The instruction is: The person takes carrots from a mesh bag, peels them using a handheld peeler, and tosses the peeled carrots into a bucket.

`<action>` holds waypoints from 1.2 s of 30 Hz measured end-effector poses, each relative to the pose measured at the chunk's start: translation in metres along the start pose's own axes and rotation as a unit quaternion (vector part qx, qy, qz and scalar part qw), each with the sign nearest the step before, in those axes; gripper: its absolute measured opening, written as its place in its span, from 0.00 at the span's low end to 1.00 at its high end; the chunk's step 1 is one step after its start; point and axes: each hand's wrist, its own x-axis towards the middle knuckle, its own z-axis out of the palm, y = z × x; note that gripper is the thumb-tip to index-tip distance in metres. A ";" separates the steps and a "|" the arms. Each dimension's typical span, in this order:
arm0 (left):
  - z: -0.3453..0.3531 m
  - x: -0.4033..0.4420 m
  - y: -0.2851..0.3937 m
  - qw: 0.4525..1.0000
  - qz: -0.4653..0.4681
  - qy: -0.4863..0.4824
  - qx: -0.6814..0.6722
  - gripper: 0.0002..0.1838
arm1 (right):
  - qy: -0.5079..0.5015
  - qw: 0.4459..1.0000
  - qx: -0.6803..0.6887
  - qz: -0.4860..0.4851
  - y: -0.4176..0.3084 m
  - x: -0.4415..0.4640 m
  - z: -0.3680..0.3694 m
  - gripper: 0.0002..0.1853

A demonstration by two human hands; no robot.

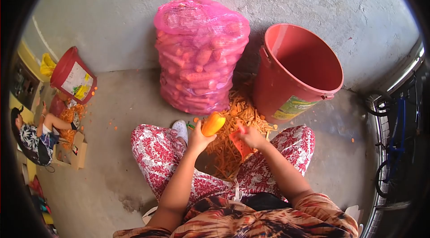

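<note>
At centre, the left hand (pixel 200 141) grasps a carrot (pixel 213 124); the right (pixel 253 137) grips a red tool (pixel 242 142). Upper right, a red bucket (pixel 295 74) bears a green-yellow label (pixel 293 107), its writing unreadable. Peelings (pixel 239 112) lie between it and a pink mesh sack (pixel 201 59).

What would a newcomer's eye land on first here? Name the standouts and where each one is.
First, the bulging pink mesh sack of carrots by the grey wall, with a big red bucket to its right. Then the bright orange carrot in the left hand, beside the heap of peelings on the floor.
</note>
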 end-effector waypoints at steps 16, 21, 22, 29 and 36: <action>-0.014 -0.002 0.023 0.998 0.005 -0.011 0.069 0.24 | -0.046 0.998 -0.050 -0.016 0.004 0.006 0.018 0.17; -0.012 0.000 0.022 0.996 0.007 -0.013 0.089 0.27 | -0.055 0.998 -0.033 0.011 0.002 0.005 0.016 0.17; -0.010 0.001 0.019 0.996 0.010 -0.006 0.090 0.26 | -0.067 0.997 -0.025 0.021 0.003 0.006 0.016 0.17; -0.007 0.001 0.016 0.990 0.028 0.058 0.125 0.25 | -0.081 0.995 -0.003 0.055 0.014 0.011 0.024 0.19; -0.016 -0.001 0.024 0.991 0.023 -0.012 0.133 0.25 | -0.106 0.992 -0.020 0.066 0.004 0.009 0.022 0.20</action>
